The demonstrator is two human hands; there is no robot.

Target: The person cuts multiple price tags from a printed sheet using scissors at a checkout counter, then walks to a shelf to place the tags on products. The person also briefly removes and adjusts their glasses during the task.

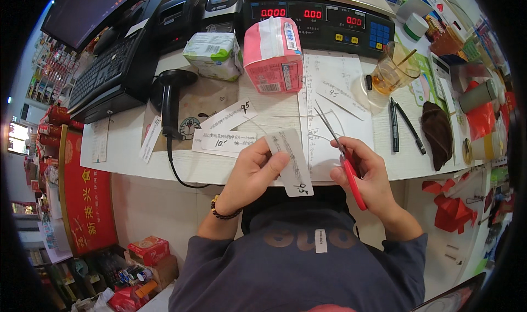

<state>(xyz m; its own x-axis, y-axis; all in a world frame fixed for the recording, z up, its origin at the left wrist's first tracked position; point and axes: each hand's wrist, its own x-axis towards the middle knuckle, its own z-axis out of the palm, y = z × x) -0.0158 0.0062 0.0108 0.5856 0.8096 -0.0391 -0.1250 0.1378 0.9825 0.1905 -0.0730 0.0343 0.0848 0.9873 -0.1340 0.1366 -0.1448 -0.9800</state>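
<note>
Hands of seated or standing person (posture unclear), seen from above at front edge of worktop (129, 166). Both elbows bent, forearms angled fwd & inward, hands apart w/ a gap btwn. L hand (255, 172), w/ dark beaded bracelet (224, 209) at wrist: thumb laid flat on near face of white card (291, 166), fingers curled behind; card thus pinched along its L side. Card tilted, long axis running upper L to lower R, handwriting on visible face, lower end beyond worktop edge. R hand (369, 172): closed around red-handled scissors (350, 174), index side uppermost, thumb toward L; exact finger placement in handle partly hidden. Blades point away from body & to L, tips above paper sheet (351, 133); blades not touching card. More handwritten cards (228, 140) lie L of card, near L hand. Beyond: black handheld scanner (170, 100), pink pack (273, 59), green-white pack (213, 54), scale (324, 26). To R: two black pens (394, 128), glass w/ amber liquid (392, 73), brown cloth item (436, 136).
</note>
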